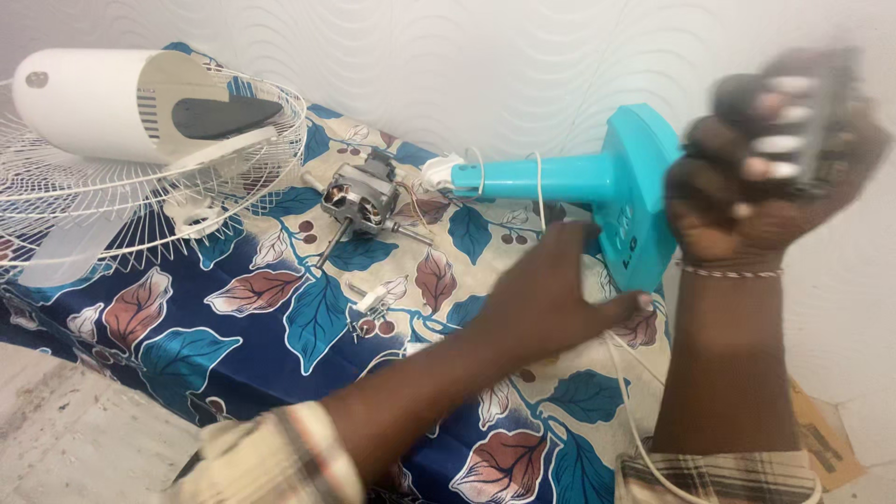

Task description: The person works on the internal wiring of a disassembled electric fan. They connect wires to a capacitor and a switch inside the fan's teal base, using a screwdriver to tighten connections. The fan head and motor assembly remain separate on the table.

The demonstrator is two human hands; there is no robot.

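**Fan stand on its side, switch block held up**

Head view. Right hand point(765, 177) raised high at the right, fingers curled shut round a dark switch block point(803, 103) with a row of pale keys; heavily blurred, so hard to say how firmly gripped. Probably light, hard plastic, slippery at the keys (best taken by the long edges, as here). Left hand point(551, 299) reaching across the cloth point(280, 345), fingers spread flat and holding nothing, fingertips just beside the foot of the turquoise stand point(597, 187). Stand lying on its side on the table, base toward the right, neck toward the motor point(359, 198). Likely stiff, hollow and fairly light; neck offers the surest hold, with thin white wires point(539, 187) at the neck end likely fragile. White fan housing point(121, 103) and grille point(233, 168) at far left, well apart.

Hard to make out: block's back face, hidden by fingers. Cannot tell whether a wire joins block to stand. Grille cut off at the left edge; cord point(635, 420) running out of frame below.
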